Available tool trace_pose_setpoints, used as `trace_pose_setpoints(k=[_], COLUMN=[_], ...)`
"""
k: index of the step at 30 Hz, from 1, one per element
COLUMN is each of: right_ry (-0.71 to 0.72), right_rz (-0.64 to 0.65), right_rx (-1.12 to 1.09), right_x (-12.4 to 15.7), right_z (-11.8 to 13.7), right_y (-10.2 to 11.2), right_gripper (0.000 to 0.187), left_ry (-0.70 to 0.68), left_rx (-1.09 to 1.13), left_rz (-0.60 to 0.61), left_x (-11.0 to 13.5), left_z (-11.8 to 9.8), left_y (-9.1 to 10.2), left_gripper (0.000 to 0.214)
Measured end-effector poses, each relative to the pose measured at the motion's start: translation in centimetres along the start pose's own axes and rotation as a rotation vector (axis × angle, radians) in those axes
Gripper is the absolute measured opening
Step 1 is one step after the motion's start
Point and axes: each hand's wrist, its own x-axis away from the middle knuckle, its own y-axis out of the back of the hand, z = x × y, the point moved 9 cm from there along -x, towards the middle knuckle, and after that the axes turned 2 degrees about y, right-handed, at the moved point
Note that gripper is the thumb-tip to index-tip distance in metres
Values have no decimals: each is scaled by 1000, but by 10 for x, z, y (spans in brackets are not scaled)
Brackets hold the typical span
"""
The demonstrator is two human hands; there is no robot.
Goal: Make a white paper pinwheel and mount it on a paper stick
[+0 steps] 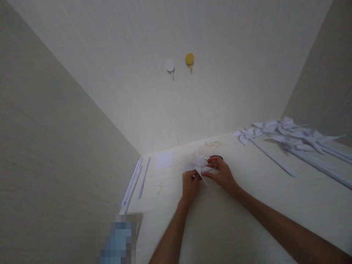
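Both of my hands meet over the middle of a pale table (247, 205). Together they hold a white folded paper pinwheel head (200, 165). My left hand (189, 184) is closed, pinching it from below on the left. My right hand (223, 173) has its fingers curled on its right side. Just behind my right hand lies a small dark round object (216, 158), partly hidden.
Several finished white paper pinwheels on sticks (288, 137) lie at the right of the table. A few white paper sticks (136, 179) lie along the left edge, with a white paper square (164, 160) beside them. A white hook (170, 66) and a yellow hook (189, 59) hang on the wall.
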Motion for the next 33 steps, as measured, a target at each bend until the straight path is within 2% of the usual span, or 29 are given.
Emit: trace_pose_setpoints(k=[3, 5, 7, 14, 26, 33], right_ry=[165, 259, 311, 336, 380, 379], right_rz=[-57, -45, -8, 26, 20, 7], right_rx=[169, 262, 317, 356, 396, 387], right_x=[2, 5, 7, 10, 12, 13], right_z=[16, 25, 31, 31, 34, 33], right_y=[8, 8, 5, 0, -3, -3], right_gripper=[27, 19, 20, 23, 18, 16], left_ry=[-14, -17, -31, -80, -75, -106], left_rx=[-16, -21, -33, -27, 7, -48], left_rz=[-31, -52, -66, -42, -6, -6], left_x=[0, 1, 1, 3, 4, 4], left_z=[-2, -3, -5, -11, 1, -9], left_y=[3, 5, 7, 5, 0, 1], left_gripper=[23, 23, 22, 21, 20, 22])
